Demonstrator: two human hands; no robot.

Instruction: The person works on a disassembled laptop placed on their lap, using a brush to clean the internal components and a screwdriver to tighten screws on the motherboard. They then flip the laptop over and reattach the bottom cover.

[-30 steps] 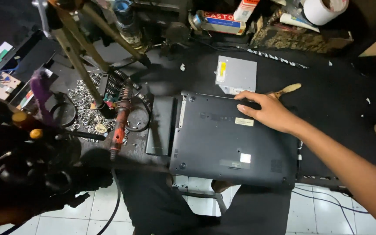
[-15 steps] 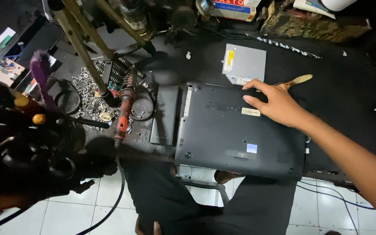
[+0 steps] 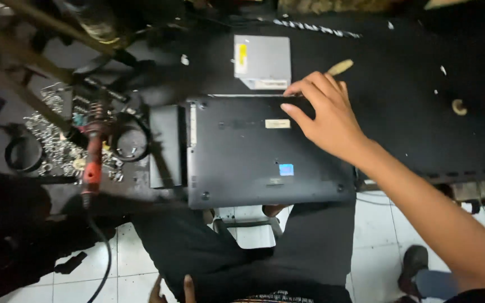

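A black laptop lies bottom-up on the dark workbench, its near edge over my lap. My right hand rests flat on its far right corner, with the spread fingers reaching the back edge and nothing held. Two fingertips of my left hand show at the bottom edge, apart, against my black trousers. A silver optical drive lies just beyond the laptop. A pale wooden handle pokes out behind my right fingers.
A black rectangular part sits against the laptop's left side. Further left are a red corded tool, a heap of screws and two black rings. Another person's shoe stands on the white tiled floor.
The view has moved closer and shifted right, so the dark bundle of tools at the left is gone. My right hand has slid a little toward the laptop's back edge.
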